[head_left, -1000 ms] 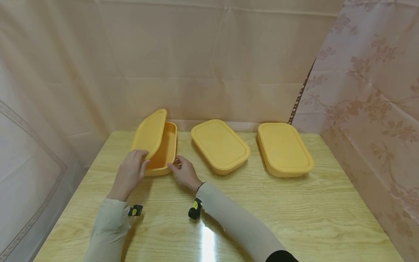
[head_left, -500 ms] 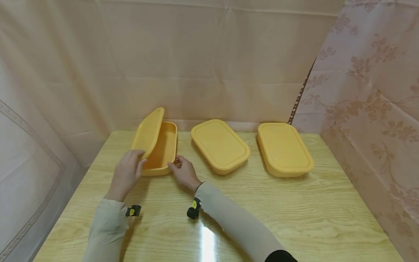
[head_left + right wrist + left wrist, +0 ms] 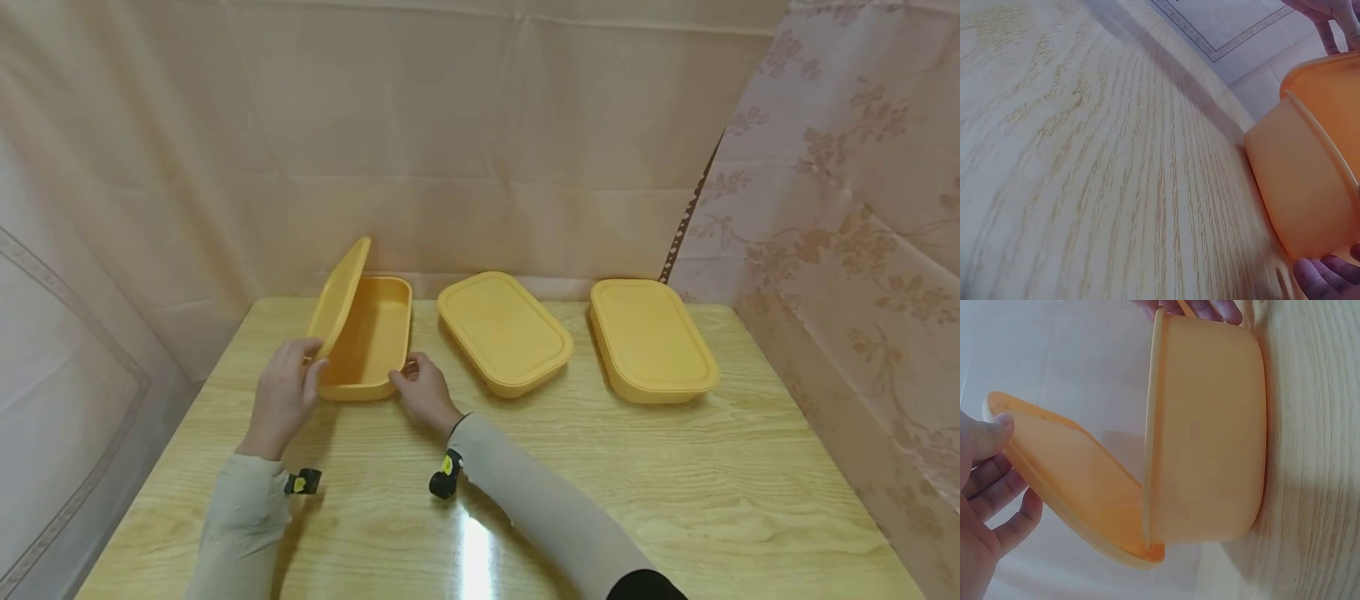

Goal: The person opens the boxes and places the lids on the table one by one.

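Head view: three orange boxes stand in a row at the far edge of the wooden desk [image 3: 600,467]. The leftmost, an open box [image 3: 370,340], sits left of centre in the frame; its lid [image 3: 339,293] is tilted up along the box's left side. The left hand [image 3: 283,393] pinches the near end of the lid, thumb on its inner face. The right hand [image 3: 422,392] rests with fingertips against the near right corner of the open box – whether it grips cannot be told. A middle closed box [image 3: 504,331] and a right closed box [image 3: 649,340] lie to the right, apart from both hands.

Left wrist view: the left hand [image 3: 988,487], at lower left, holds the lid [image 3: 1072,487] between thumb and curled fingers; the lid meets the rim of the open box [image 3: 1210,431] at the bottom.

Right wrist view: the open box [image 3: 1300,181] fills the right edge – fingertips of the right hand [image 3: 1322,275] show at lower right, just beside its wall.
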### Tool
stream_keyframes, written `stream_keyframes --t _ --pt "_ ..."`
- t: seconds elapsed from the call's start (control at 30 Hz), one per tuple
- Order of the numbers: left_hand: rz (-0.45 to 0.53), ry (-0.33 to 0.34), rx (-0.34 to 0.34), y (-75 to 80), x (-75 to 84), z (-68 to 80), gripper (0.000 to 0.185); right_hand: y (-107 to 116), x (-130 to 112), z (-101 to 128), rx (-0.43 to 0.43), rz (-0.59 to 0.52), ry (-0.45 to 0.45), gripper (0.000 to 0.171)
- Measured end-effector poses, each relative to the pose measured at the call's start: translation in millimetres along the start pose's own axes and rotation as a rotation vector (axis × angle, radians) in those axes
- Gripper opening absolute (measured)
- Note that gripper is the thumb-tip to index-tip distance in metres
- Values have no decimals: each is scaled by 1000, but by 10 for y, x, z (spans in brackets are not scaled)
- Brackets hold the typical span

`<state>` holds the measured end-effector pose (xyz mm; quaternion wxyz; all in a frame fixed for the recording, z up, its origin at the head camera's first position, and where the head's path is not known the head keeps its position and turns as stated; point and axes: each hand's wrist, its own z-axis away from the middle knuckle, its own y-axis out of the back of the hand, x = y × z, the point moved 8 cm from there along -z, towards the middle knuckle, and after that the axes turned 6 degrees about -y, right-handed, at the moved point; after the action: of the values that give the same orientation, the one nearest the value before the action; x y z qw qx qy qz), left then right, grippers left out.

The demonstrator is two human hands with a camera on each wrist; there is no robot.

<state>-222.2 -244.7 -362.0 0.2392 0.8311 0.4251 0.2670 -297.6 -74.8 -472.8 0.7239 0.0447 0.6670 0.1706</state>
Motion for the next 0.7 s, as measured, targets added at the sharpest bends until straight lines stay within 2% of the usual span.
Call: stream_keyframes --t 0.47,0.7 --pt "33 36 37 64 -9 -35 24 24 12 4 12 -5 -8 42" --pt "43 103 69 101 -106 5 24 31 22 4 21 -3 -2 41"
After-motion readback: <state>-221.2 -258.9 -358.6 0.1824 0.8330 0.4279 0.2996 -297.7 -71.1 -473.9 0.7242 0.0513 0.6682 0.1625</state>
